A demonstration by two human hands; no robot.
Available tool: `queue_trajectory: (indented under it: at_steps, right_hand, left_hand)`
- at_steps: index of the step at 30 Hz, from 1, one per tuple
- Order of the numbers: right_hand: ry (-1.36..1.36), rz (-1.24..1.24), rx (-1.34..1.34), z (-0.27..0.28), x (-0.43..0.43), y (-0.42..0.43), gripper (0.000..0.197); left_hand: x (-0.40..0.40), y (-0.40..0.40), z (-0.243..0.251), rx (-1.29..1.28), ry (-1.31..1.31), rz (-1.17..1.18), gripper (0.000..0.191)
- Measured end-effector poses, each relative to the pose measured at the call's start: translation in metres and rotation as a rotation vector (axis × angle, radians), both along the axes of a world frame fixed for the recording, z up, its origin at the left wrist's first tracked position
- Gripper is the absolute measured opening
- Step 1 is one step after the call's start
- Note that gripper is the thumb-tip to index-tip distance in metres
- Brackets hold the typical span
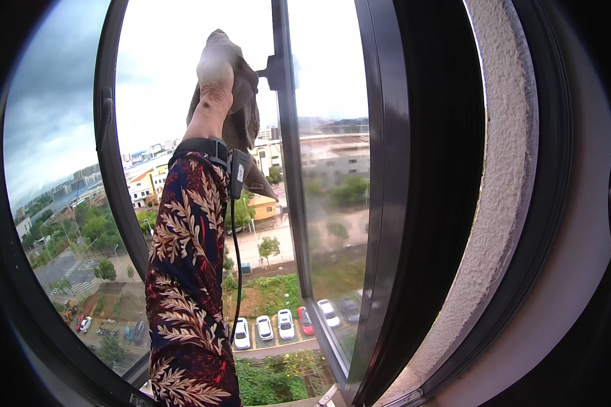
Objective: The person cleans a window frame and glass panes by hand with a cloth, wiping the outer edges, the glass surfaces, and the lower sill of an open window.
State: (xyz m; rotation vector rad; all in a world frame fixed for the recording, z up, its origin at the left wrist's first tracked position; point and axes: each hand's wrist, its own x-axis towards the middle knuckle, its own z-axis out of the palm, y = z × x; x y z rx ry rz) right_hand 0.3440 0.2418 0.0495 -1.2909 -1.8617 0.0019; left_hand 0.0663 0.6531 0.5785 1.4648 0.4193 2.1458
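My left hand [216, 79] is raised and closed around a grey cloth [242, 117]. The cloth bunches above the fingers and hangs down past the wrist on the right side. My arm reaches through the window opening in a patterned sleeve, with a black strap [198, 146] and a small cabled device [238, 173] at the wrist. Just right of the cloth is the window handle [275, 73] on the dark frame of the swung-out glass sash [331, 203]; whether the cloth touches it I cannot tell. My right hand is out of view.
A dark window post [107, 168] with another handle [105, 114] stands left of my arm. A metal stay arm [328, 396] sits at the sash's lower corner. Rough plastered wall [504, 127] runs along the right. Far below are parked cars [285, 324] and greenery [275, 376].
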Motion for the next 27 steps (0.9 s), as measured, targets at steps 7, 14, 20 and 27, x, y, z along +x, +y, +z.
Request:
queue_trajectory:
  at_steps: [7,14,20,27]
  right_hand:
    - [0.007,-0.028,-0.014,-0.001,0.007,0.002,0.012]
    - [-0.025,-0.031,0.026,0.0,0.013,-0.001,0.016]
    - [-0.019,-0.016,0.018,0.014,0.003,0.002,0.014]
    - [-0.019,0.002,0.05,0.007,0.003,0.002,0.014]
  left_hand:
    - [0.025,0.088,0.016,-0.081,0.781,0.861,0.034]
    - [0.035,0.043,-0.004,-0.1,0.628,0.735,0.027]
    - [0.027,0.015,-0.041,-0.064,0.24,0.132,0.019]
    - [0.046,-0.038,0.005,0.36,0.057,-0.607,0.029]
